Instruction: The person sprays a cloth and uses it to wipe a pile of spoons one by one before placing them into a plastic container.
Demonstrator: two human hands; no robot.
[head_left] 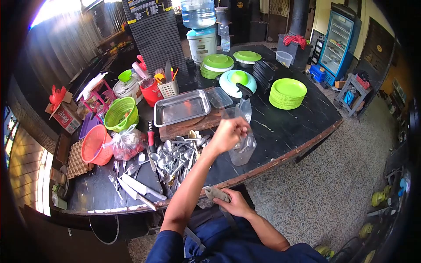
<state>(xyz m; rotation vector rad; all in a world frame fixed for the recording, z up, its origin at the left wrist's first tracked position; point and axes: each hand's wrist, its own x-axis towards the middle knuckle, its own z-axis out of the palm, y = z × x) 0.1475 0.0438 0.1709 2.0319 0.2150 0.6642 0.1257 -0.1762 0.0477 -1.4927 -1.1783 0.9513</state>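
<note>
My left hand [229, 135] is over the mouth of a clear plastic container [242, 154] near the table's front edge, its fingers curled together; what they hold, if anything, cannot be made out. Spoons show through the container's wall. Close to my body, my right hand [234, 203] grips a grey cloth [216, 194]. Left of my left forearm lies a big loose pile of spoons and other cutlery [172, 158]. Two white-handled knives [139, 186] and several forks [115, 183] rest left of that pile.
Behind the pile, a metal tray [182, 108] sits on a wooden board [193, 124]. A spray bottle [245, 105] stands behind the container. Green plates [288, 93] are stacked at right. A red basket [96, 145], green basket [121, 114] and plastic bag [127, 147] are at left.
</note>
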